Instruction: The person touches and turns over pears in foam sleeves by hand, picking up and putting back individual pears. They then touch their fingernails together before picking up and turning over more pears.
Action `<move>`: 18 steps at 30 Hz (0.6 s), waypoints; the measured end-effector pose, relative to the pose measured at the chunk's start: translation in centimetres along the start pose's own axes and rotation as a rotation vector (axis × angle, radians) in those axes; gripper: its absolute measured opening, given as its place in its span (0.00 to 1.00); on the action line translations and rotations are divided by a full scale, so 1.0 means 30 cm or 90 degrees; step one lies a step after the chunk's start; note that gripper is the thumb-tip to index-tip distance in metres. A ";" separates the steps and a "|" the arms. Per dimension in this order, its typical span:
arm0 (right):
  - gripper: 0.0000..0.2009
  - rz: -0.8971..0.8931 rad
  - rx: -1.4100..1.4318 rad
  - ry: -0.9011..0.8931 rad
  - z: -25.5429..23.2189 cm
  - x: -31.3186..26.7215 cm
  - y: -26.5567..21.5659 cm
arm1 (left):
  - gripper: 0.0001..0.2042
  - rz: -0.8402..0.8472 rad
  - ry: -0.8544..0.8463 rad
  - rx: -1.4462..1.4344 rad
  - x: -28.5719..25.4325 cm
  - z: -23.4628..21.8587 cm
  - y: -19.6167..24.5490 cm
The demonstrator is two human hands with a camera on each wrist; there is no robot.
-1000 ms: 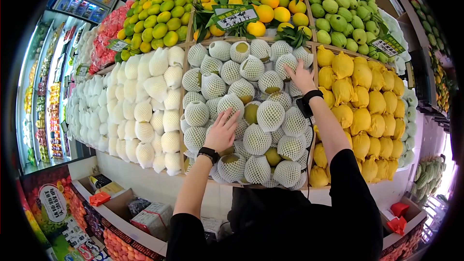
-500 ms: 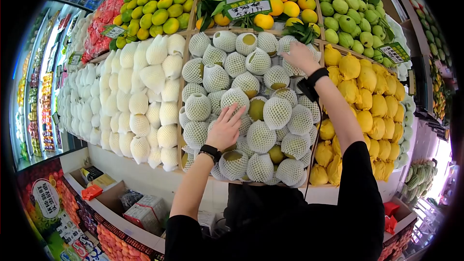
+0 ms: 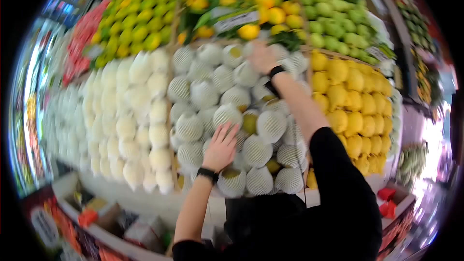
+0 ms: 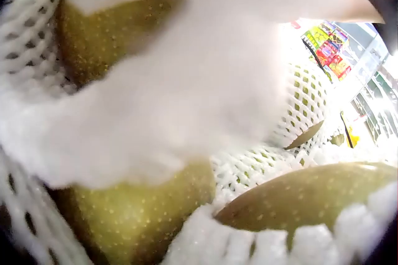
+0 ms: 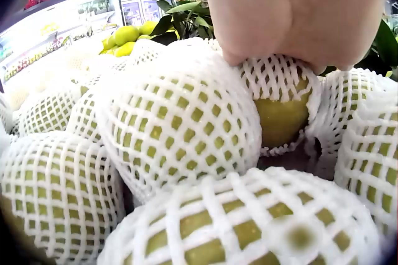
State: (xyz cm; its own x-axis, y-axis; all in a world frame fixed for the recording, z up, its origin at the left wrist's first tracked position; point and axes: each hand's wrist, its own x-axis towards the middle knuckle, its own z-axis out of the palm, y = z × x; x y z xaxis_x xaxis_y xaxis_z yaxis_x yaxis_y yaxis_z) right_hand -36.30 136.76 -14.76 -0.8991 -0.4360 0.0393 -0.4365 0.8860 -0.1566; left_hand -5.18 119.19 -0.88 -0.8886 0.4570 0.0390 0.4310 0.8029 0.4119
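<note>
Speckled green pears (image 3: 249,123) in white foam nets fill the middle bin, with bare skin showing through some net openings. My left hand (image 3: 220,146) lies on a netted pear (image 3: 227,115) near the front, its fingers straight and pointing away from me. In the left wrist view, foam net and pear skin (image 4: 134,215) crowd the camera. At the back of the bin my right hand (image 3: 264,59), blurred, reaches over the top rows. The right wrist view has that hand (image 5: 292,16) on top of a netted pear (image 5: 280,116), its fingertips hidden behind the fruit.
Pale foam-wrapped fruit (image 3: 128,128) fills the left bin, and yellow-wrapped fruit (image 3: 355,79) the right one. Behind are leafy oranges (image 3: 249,31) with a price sign (image 3: 237,21), yellow-green citrus (image 3: 140,31) and green fruit (image 3: 333,28). A dark cable (image 3: 296,152) hangs along my right side.
My right hand has moved left along the back rows, away from the right-hand corner. The left hand stays on the same pear. The head view has shifted and blurred.
</note>
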 end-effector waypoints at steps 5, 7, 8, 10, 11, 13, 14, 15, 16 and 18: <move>0.27 0.261 0.121 -0.086 -0.244 -0.034 -0.111 | 0.11 0.025 0.018 0.015 -0.001 0.034 0.006; 0.21 0.268 0.081 -0.228 -0.280 -0.046 -0.130 | 0.08 0.044 0.022 0.024 0.006 0.026 0.012; 0.26 0.216 0.118 -0.280 -0.246 -0.061 -0.126 | 0.07 0.055 0.032 0.016 0.005 0.026 0.010; 0.35 0.090 0.114 -0.314 -0.235 -0.170 -0.107 | 0.06 0.064 0.034 0.002 0.005 0.012 0.019; 0.38 0.078 0.217 -0.325 -0.278 -0.244 -0.098 | 0.06 0.066 0.028 -0.002 0.006 0.008 0.027; 0.42 0.097 0.271 -0.323 -0.507 -0.419 -0.136 | 0.08 0.061 0.002 0.014 0.008 0.002 0.040; 0.42 0.108 0.297 -0.322 -0.560 -0.497 -0.154 | 0.11 0.050 -0.032 0.032 0.008 -0.028 0.059; 0.40 0.077 0.312 -0.333 -0.637 -0.578 -0.163 | 0.15 0.035 -0.065 0.049 0.006 -0.052 0.076; 0.40 0.060 0.318 -0.352 -0.625 -0.628 -0.168 | 0.13 0.050 -0.048 0.041 0.002 -0.059 0.084; 0.40 0.075 0.344 -0.377 -0.695 -0.774 -0.204 | 0.12 0.072 -0.029 0.040 -0.017 -0.017 0.042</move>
State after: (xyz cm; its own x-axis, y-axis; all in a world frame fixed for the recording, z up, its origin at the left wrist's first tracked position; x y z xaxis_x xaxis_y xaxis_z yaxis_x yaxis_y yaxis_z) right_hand -13.44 144.76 5.85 -0.7048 -0.4903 -0.5127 -0.1278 0.7987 -0.5881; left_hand -4.27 119.77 0.09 -0.8266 0.5614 0.0402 0.5381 0.7672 0.3491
